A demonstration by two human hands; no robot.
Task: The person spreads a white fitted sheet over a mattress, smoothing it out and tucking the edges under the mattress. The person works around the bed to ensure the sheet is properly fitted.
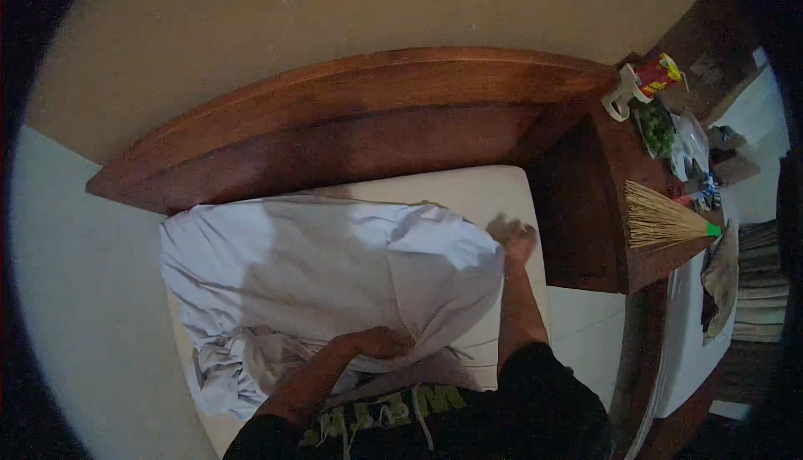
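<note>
A white bed sheet (pixel 313 253) lies over most of a cream mattress (pixel 483 190), bunched in folds at the lower left. My left hand (pixel 382 342) is closed on the sheet's near part, where creases run to the fingers. My right hand (pixel 517 240) is at the sheet's right corner, near the mattress's right edge; it is blurred, and whether its fingers hold the cloth cannot be told. Bare mattress shows at the upper right and along the near right side.
A wooden headboard (pixel 401 127) runs behind the mattress. At the right a wooden cabinet (pixel 583 209) bears a stick broom head (pixel 665 215), a bag of greens (pixel 656 130) and a red and yellow container (pixel 657 76). Another white-covered surface (pixel 684 334) lies at the lower right.
</note>
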